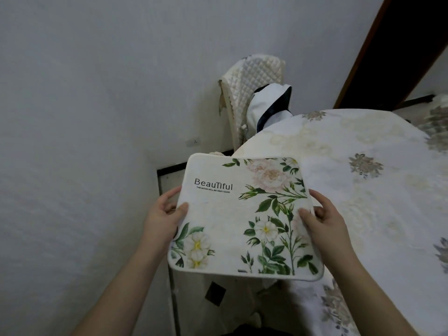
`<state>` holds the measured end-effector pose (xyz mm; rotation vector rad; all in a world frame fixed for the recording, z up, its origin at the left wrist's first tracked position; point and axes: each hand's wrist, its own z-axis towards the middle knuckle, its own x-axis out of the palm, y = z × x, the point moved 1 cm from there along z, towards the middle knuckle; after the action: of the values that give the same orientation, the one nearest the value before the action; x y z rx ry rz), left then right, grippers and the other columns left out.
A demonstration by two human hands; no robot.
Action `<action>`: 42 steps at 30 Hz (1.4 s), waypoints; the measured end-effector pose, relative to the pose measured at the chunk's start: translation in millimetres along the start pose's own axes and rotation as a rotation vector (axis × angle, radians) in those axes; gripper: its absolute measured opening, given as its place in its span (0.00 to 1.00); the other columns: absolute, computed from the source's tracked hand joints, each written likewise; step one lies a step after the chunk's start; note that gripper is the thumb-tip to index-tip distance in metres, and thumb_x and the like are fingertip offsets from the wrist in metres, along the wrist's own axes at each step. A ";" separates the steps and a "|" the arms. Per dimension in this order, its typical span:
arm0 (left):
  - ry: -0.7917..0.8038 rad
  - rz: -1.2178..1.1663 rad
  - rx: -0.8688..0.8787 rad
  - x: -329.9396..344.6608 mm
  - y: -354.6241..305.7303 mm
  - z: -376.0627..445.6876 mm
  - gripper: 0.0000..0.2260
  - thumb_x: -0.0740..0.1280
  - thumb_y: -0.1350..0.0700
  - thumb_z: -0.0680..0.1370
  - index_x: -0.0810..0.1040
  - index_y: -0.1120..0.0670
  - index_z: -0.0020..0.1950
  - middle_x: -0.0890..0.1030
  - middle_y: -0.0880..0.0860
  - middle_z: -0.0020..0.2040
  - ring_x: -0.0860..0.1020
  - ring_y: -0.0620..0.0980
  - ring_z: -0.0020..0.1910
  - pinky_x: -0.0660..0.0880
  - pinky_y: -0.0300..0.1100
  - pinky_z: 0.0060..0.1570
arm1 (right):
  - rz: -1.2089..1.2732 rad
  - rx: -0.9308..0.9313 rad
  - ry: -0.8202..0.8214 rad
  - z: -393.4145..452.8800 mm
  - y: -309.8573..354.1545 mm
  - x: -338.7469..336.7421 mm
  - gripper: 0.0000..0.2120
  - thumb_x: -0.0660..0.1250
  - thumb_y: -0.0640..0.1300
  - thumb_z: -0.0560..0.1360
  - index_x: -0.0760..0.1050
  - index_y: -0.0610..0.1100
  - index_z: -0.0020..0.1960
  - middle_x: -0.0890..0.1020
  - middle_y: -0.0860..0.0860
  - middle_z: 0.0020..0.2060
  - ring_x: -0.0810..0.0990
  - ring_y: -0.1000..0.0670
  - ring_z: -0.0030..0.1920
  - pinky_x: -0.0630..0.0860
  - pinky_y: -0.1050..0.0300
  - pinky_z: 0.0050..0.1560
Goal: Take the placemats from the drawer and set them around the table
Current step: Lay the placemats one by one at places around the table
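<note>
Cream floral placemat (pixel 244 214) (one visible) gripped by left hand (pixel 164 214) and right hand (pixel 322 217) beside the table (pixel 363 166).

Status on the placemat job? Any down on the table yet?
Done: placemat is out of the drawer. In hand: left hand and right hand grip its side edges, holding it above the table edge. Left: no mat lies on the visible tablecloth, so laying looks not yet started.
</note>
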<state>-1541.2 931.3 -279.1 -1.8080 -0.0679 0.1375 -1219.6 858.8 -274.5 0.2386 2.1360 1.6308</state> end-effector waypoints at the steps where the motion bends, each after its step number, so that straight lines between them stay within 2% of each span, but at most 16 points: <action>1: 0.006 0.001 0.003 6.6 -3.2 8.9 0.18 0.70 0.64 0.78 0.78 0.47 0.63 0.85 0.58 0.51 0.85 0.57 0.43 0.82 0.51 0.41 | 0.004 0.006 -0.011 7.5 -0.4 -0.9 0.21 0.67 0.42 0.80 0.70 0.55 0.70 0.86 0.51 0.44 0.86 0.52 0.40 0.82 0.50 0.41; 6: 0.076 0.025 0.051 42.9 -19.9 41.1 0.18 0.69 0.66 0.78 0.77 0.48 0.63 0.85 0.54 0.47 0.85 0.51 0.39 0.81 0.43 0.34 | 0.040 0.014 -0.078 35.7 -1.7 -14.9 0.22 0.67 0.42 0.79 0.70 0.55 0.71 0.85 0.47 0.44 0.86 0.51 0.43 0.83 0.43 0.47; 8: 0.107 0.049 0.054 55.1 -22.0 54.6 0.18 0.70 0.65 0.78 0.78 0.48 0.63 0.86 0.55 0.48 0.85 0.54 0.42 0.82 0.46 0.37 | 0.055 0.016 -0.116 41.8 -1.6 -21.5 0.22 0.67 0.41 0.79 0.70 0.54 0.71 0.85 0.47 0.44 0.86 0.51 0.43 0.83 0.43 0.47; 11: 0.164 0.101 0.058 76.7 -24.9 77.5 0.19 0.70 0.65 0.77 0.78 0.48 0.65 0.86 0.54 0.48 0.85 0.58 0.47 0.82 0.55 0.47 | 0.074 0.026 -0.192 46.0 -5.7 -29.6 0.22 0.67 0.42 0.79 0.70 0.56 0.70 0.86 0.50 0.43 0.86 0.52 0.43 0.82 0.44 0.47; 13: 0.217 0.131 0.071 95.5 -28.5 91.1 0.18 0.70 0.65 0.77 0.78 0.49 0.65 0.86 0.53 0.47 0.85 0.56 0.48 0.82 0.54 0.49 | 0.074 0.040 -0.249 46.9 -13.1 -35.0 0.21 0.67 0.42 0.79 0.70 0.56 0.70 0.86 0.52 0.43 0.86 0.52 0.43 0.82 0.45 0.47; 16: 0.338 0.151 0.091 125.6 -30.5 109.4 0.17 0.70 0.64 0.78 0.78 0.51 0.66 0.86 0.52 0.51 0.85 0.53 0.50 0.82 0.52 0.50 | 0.083 0.076 -0.349 45.5 -24.3 -41.9 0.22 0.67 0.42 0.79 0.70 0.56 0.71 0.86 0.52 0.43 0.85 0.53 0.43 0.82 0.45 0.47; 19: 0.471 0.184 0.120 153.0 -24.1 133.4 0.17 0.70 0.63 0.78 0.78 0.47 0.64 0.86 0.51 0.48 0.85 0.50 0.48 0.81 0.49 0.50 | 0.096 0.116 -0.468 41.9 -33.2 -44.8 0.21 0.68 0.43 0.79 0.70 0.58 0.69 0.85 0.48 0.44 0.85 0.48 0.45 0.82 0.40 0.50; 21: 0.562 0.183 0.104 170.5 -19.6 147.2 0.17 0.70 0.63 0.78 0.79 0.45 0.63 0.87 0.52 0.46 0.85 0.52 0.47 0.81 0.49 0.49 | 0.092 0.137 -0.554 35.9 -38.5 -44.2 0.21 0.68 0.44 0.79 0.71 0.65 0.65 0.84 0.41 0.45 0.84 0.42 0.46 0.81 0.37 0.50; 23: 0.652 0.201 0.085 184.7 -18.2 159.5 0.17 0.70 0.63 0.79 0.78 0.47 0.65 0.86 0.52 0.46 0.85 0.51 0.47 0.81 0.46 0.46 | 0.077 0.170 -0.635 26.9 -41.9 -39.3 0.21 0.68 0.45 0.79 0.70 0.69 0.63 0.82 0.37 0.47 0.83 0.38 0.47 0.80 0.35 0.49; 24: 0.697 0.211 0.084 191.1 -17.7 166.1 0.17 0.70 0.63 0.79 0.78 0.48 0.66 0.86 0.53 0.46 0.85 0.51 0.47 0.82 0.47 0.46 | 0.085 0.183 -0.673 21.6 -41.9 -33.9 0.21 0.68 0.44 0.79 0.71 0.68 0.64 0.83 0.39 0.46 0.84 0.40 0.47 0.81 0.37 0.48; 27: 0.829 0.264 0.107 210.7 -18.9 186.8 0.18 0.70 0.61 0.78 0.78 0.48 0.66 0.86 0.53 0.47 0.85 0.53 0.47 0.82 0.52 0.48 | 0.130 0.198 -0.796 7.4 -40.9 -13.8 0.22 0.67 0.42 0.80 0.69 0.56 0.71 0.85 0.51 0.44 0.85 0.54 0.45 0.82 0.52 0.44; 28: 0.868 0.287 0.128 216.6 -19.2 191.3 0.18 0.70 0.60 0.78 0.78 0.47 0.66 0.86 0.52 0.47 0.85 0.53 0.47 0.82 0.52 0.48 | 0.139 0.202 -0.831 3.2 -41.4 -7.5 0.22 0.67 0.42 0.80 0.69 0.55 0.72 0.86 0.52 0.45 0.85 0.54 0.46 0.82 0.53 0.44; 32: 1.003 0.317 0.149 234.0 -18.3 197.9 0.17 0.70 0.61 0.79 0.78 0.45 0.65 0.86 0.52 0.46 0.85 0.54 0.47 0.81 0.51 0.48 | 0.155 0.236 -0.958 -12.1 -50.3 12.5 0.22 0.67 0.45 0.79 0.69 0.60 0.70 0.85 0.50 0.46 0.85 0.47 0.48 0.82 0.39 0.50; 36: 1.093 0.357 0.143 254.2 -9.1 195.6 0.18 0.70 0.62 0.78 0.78 0.46 0.66 0.86 0.54 0.47 0.85 0.55 0.47 0.81 0.57 0.50 | 0.139 0.294 -1.027 -24.8 -62.7 13.9 0.22 0.68 0.48 0.79 0.68 0.72 0.63 0.82 0.40 0.47 0.82 0.36 0.48 0.79 0.33 0.50; 39: 1.142 0.419 0.136 266.6 3.5 192.6 0.19 0.70 0.61 0.78 0.77 0.44 0.66 0.86 0.53 0.47 0.85 0.54 0.45 0.81 0.58 0.49 | 0.162 0.351 -1.031 -30.7 -80.0 10.3 0.21 0.67 0.50 0.78 0.68 0.73 0.63 0.82 0.42 0.49 0.82 0.39 0.50 0.79 0.35 0.53; 42: 1.155 0.524 0.163 274.7 17.0 186.5 0.21 0.70 0.60 0.77 0.75 0.45 0.68 0.86 0.52 0.47 0.85 0.52 0.44 0.81 0.54 0.50 | 0.251 0.398 -0.994 -34.1 -98.6 6.5 0.21 0.66 0.47 0.80 0.68 0.70 0.65 0.82 0.47 0.56 0.82 0.45 0.57 0.78 0.38 0.59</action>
<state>-1293.6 1139.8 -355.1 -1.4698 1.1923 -0.5251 -1227.9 803.1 -362.6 1.1927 1.6102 0.8405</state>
